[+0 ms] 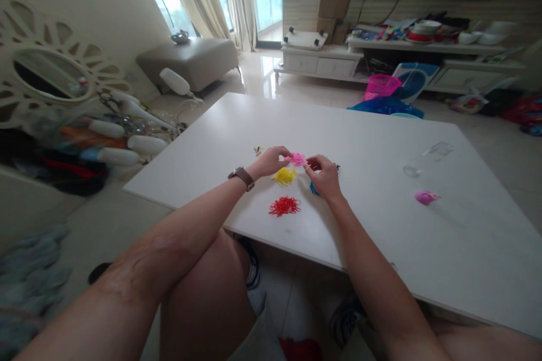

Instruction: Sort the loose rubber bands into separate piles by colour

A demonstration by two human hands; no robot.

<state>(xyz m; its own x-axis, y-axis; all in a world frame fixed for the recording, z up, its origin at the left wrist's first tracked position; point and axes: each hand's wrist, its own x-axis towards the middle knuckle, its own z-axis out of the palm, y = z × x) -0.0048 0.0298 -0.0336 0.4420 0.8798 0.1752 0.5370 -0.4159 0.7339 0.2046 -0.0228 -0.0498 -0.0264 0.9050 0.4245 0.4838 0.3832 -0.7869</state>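
A small heap of pink rubber bands [297, 159] is on the white table between my two hands. My left hand [271, 161] is at its left edge, fingers curled and tips on the pink bands. On the right edge, the thumb and forefinger of my right hand [324, 176] pinch at the same heap. Just nearer to me is a heap of yellow rubber bands [284, 176], and below it a heap of red rubber bands [285, 206]. Some blue bands [314, 188] are partly hidden by my right hand. Small black pieces [337, 167] show behind it.
The white table [372, 225] spreads out in front of me. A few mixed-colour pieces [258, 151] lie beyond my left wrist. At the right are a pink object [427, 197] and a clear plastic container [438, 150]. A lamp with white shades [146, 145] stands off the left edge.
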